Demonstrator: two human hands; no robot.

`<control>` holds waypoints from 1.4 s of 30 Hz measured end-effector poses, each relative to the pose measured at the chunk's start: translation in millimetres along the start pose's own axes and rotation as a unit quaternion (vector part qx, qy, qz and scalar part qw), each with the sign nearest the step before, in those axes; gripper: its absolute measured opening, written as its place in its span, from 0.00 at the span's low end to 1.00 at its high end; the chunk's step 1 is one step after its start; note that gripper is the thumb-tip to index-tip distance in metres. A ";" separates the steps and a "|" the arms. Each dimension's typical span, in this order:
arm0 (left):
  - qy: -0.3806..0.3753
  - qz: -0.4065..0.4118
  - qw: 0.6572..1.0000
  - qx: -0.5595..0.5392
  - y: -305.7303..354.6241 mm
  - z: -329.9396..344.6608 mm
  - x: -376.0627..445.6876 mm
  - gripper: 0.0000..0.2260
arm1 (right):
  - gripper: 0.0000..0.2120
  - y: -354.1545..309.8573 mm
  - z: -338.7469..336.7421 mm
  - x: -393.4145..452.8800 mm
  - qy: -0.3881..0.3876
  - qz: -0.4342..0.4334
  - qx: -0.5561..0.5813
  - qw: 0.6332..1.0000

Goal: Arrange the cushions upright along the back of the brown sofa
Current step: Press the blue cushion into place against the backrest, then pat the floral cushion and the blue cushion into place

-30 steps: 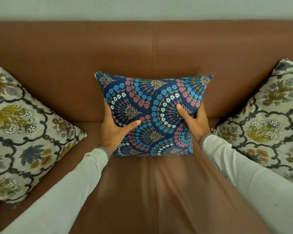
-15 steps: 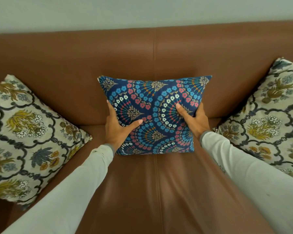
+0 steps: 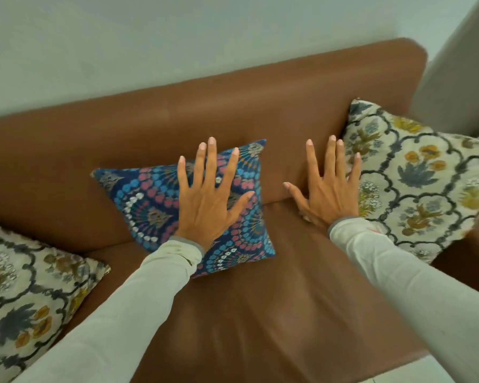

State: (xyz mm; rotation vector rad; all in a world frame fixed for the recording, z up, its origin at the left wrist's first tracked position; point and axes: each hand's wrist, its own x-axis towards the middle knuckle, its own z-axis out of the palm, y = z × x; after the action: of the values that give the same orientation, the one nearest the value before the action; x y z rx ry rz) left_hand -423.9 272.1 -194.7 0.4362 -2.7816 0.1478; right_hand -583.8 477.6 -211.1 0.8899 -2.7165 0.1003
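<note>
leather-smooth brown sofa (image 3: pixel 260 313) backs a square blue patterned cushion (image 3: pixel 150 194); left hand (image 3: pixel 208 200) and right hand (image 3: pixel 327 189) splayed, gripping nothing.

The left cream cushion (image 3: pixel 25 294) is cut by the frame's edge; blue cushion (image 3: pixel 150 194) blurred.

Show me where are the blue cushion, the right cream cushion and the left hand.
blue cushion (image 3: pixel 150 194), head view, on its patterned front, left of the hand.
right cream cushion (image 3: pixel 415 175), head view, on its middle.
left hand (image 3: pixel 208 200), head view, on its back.
</note>
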 end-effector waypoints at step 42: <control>0.092 0.074 0.977 -0.180 282.4 93.4 201.0 0.39 | 0.50 300.9 25.4 -2.2 0.105 0.257 0.060 0.959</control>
State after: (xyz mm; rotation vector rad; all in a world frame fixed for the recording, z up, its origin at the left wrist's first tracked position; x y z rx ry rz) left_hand -721.5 469.4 -231.4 0.1166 -2.5786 -0.2664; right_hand -765.5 718.0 -229.7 0.1618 -2.6856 0.4408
